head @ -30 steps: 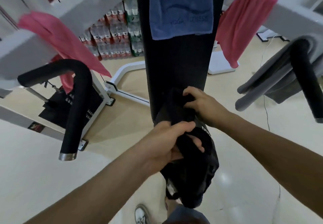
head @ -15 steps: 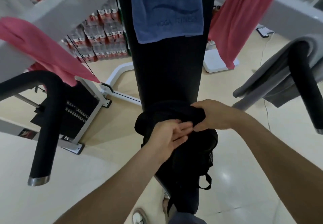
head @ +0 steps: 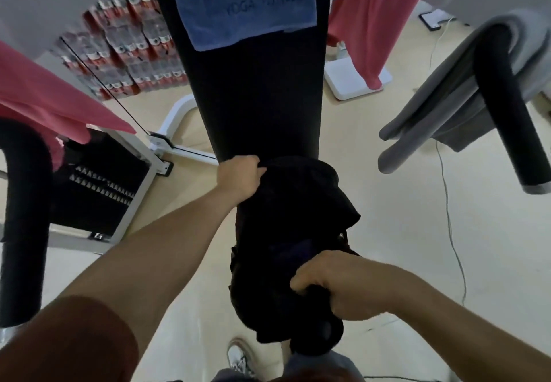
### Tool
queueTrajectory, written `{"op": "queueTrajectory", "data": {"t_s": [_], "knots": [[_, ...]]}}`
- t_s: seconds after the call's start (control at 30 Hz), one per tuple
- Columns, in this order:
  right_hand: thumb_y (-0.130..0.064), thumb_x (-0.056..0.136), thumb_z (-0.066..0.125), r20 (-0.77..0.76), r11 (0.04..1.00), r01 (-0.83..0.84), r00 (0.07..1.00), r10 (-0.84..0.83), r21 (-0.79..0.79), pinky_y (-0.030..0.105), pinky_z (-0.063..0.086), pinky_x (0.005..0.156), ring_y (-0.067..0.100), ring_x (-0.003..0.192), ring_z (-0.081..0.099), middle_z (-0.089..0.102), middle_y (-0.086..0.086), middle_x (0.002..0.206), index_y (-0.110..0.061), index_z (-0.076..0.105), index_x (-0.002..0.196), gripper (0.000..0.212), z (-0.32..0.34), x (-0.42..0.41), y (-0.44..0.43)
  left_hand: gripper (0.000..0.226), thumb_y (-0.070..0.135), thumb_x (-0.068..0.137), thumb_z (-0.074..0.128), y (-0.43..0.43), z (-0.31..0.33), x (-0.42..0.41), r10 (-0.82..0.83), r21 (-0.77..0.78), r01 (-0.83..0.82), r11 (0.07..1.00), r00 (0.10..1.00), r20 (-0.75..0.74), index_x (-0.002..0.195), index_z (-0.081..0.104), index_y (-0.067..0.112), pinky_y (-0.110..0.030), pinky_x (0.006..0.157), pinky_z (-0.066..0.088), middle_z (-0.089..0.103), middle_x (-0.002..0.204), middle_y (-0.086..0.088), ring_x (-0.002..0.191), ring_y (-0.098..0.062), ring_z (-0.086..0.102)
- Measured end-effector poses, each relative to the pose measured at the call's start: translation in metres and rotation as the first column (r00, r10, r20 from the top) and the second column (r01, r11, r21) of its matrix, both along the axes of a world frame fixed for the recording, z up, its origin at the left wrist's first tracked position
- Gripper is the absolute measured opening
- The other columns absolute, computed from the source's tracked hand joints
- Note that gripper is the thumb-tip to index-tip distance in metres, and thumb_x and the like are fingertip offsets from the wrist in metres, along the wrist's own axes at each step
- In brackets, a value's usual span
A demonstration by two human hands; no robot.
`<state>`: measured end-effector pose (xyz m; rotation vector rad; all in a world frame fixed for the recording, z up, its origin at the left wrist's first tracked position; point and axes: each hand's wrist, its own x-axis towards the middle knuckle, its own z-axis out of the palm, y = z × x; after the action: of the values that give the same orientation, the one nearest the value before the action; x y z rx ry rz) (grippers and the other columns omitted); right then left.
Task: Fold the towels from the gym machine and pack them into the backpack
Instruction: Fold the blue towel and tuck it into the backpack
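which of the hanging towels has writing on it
The blue towel draped over the black pad at top centre: it reads YOGA FITNESS. The left pink towel, right pink towel and grey towel show no lettering.

The backpack point(head: 286, 226) is held before the lower end of the pad point(head: 262, 98). A towel point(head: 247, 6) is draped on the pad; a second towel point(head: 44, 98) is hung left of the pad, a third towel point(head: 366, 18) right.
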<state>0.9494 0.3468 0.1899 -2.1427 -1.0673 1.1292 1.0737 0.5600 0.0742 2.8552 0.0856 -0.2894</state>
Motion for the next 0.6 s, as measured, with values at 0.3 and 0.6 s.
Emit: {"op": "queueTrajectory", "data": {"t_s": [0.3,0.6], "knots": [[0.0,0.069,0.048,-0.063,0.944,-0.154,0.988,0.142,-0.291,0.028,0.04,0.061,0.014,0.063,0.049,0.052,0.001,0.067,-0.014,0.05,0.07,0.014,-0.004,-0.02,-0.016,0.027,0.036,0.094,0.051,0.0,0.022,-0.002,0.077,-0.077,-0.073,0.994,0.995,0.055,0.105,0.06,0.013,-0.037,0.072,0.045,0.067,0.099,-0.013,0.095,-0.036,0.063],[-0.053,0.077,0.071,-0.257,0.916,-0.087,0.966,-0.018,-0.391,0.024,0.031,0.103,0.012,0.132,0.03,0.03,-0.011,0.147,-0.039,0.029,0.144,0.08,-0.016,0.04,-0.019,0.055,0.028,0.086,0.059,-0.004,0.0,-0.048,0.105,-0.101,-0.11,0.989,0.993,-0.056,0.137,0.039,0.026,-0.045,0.09,0.048,0.051,0.124,-0.012,0.116,-0.033,0.048]]}}
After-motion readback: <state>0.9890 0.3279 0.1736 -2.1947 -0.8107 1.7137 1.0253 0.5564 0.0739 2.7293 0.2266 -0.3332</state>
